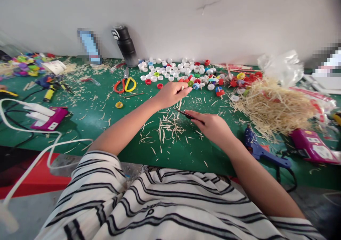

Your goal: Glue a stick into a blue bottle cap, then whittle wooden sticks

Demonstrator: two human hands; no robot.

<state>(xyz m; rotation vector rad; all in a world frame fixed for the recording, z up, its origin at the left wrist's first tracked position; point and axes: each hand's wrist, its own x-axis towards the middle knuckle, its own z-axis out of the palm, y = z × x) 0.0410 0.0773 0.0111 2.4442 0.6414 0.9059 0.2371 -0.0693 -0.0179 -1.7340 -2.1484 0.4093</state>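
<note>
My left hand (172,93) is closed round a thin pale wooden stick (180,103), whose lower end points down at the green table (128,121). My right hand (210,123) grips a slim dark knife (186,114) from the right, its tip close to the stick's lower part. Whether blade and stick touch is too small to tell. Beneath both hands lies a loose pile of pale wood shavings (170,126). Just beyond my left hand are many bottle caps (171,70), mostly white, some red, blue and green.
Scissors (125,85) and a yellow cap (119,105) lie left of my hands, with a black bottle (126,46) behind. At right are a straw-like heap (277,107), a blue glue gun (263,151) and a purple power block (314,146). White cables (55,140) cross the left side.
</note>
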